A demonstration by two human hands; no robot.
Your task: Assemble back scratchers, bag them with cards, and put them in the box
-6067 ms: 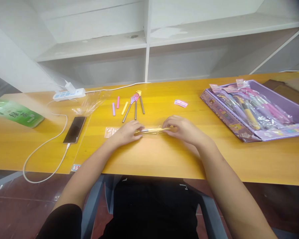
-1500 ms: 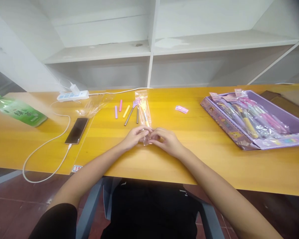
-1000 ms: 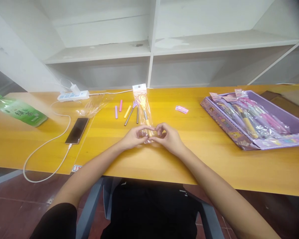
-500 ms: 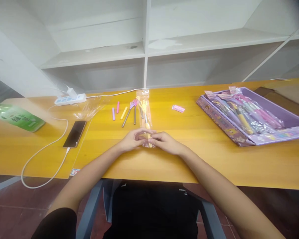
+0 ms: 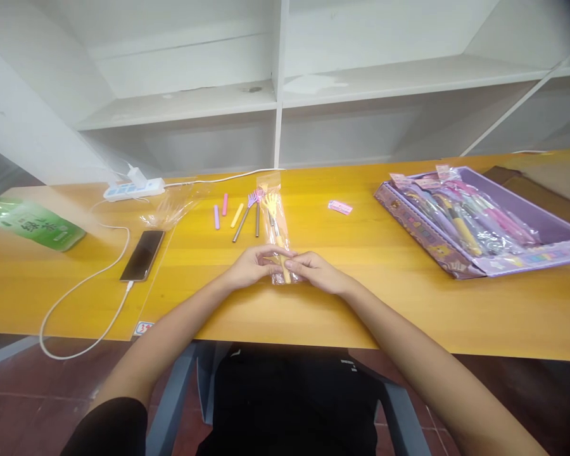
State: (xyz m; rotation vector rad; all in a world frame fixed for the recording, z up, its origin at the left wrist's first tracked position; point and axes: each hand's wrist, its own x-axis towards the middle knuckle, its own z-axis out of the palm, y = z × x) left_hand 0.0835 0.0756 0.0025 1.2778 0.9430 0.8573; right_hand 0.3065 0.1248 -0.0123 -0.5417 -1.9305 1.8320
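Note:
A yellow back scratcher (image 5: 270,204) with a hand-shaped head lies inside a clear plastic bag (image 5: 280,221). My left hand (image 5: 251,266) grips its handle end from the left, fingers curled round the bag. From the right, my right hand (image 5: 315,271) pinches the same handle through the plastic. Just beyond, to the left, are a purple-headed scratcher rod (image 5: 244,217) and a pink-headed scratcher rod (image 5: 257,218), both without handle sleeves. Loose sleeves lie beside them: purple (image 5: 216,217), pink (image 5: 225,204) and yellow (image 5: 237,216).
A purple display box (image 5: 427,240) with several bagged scratchers stands at right. A pink card (image 5: 340,207) lies nearer the middle. At left are a charging phone (image 5: 142,256), white cable (image 5: 80,291), power strip (image 5: 133,189), green bottle (image 5: 38,223) and crumpled plastic (image 5: 171,206).
The bagged back scratcher has tilted, its head shifting slightly left and toward me. Both hands have stayed nearly in place, still holding its lower end.

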